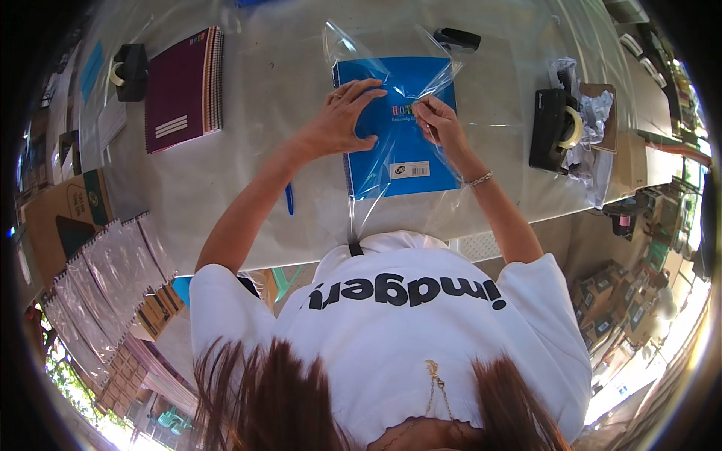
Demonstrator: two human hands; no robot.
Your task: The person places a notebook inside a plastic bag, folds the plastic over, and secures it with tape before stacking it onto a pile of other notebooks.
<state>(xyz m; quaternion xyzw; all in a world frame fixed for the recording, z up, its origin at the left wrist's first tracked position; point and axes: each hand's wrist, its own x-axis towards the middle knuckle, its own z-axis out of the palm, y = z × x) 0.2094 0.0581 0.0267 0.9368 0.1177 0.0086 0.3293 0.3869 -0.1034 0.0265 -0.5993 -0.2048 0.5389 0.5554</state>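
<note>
A blue spiral notebook (pixel 383 169) lies on the table in front of me, inside clear plastic film (pixel 342 45) that sticks out past its far and near edges. My left hand (pixel 347 116) rests on the notebook's left half, with thumb and fingers spread apart. Over the right half, my right hand (pixel 442 128) has its fingers pinched together on the film, where creases run toward the far right corner. A pale label (pixel 409 170) shows through near the notebook's lower edge.
Stacked maroon spiral notebooks (pixel 180 90) lie at left, near a black tape dispenser (pixel 131 73). Another tape dispenser (pixel 553 131) stands right, beside crumpled plastic (pixel 596 116). A black stapler-like object (pixel 457 39) lies beyond the notebook; a blue pen (pixel 289 199) is nearer me. Cardboard boxes (pixel 64 214) flank the table.
</note>
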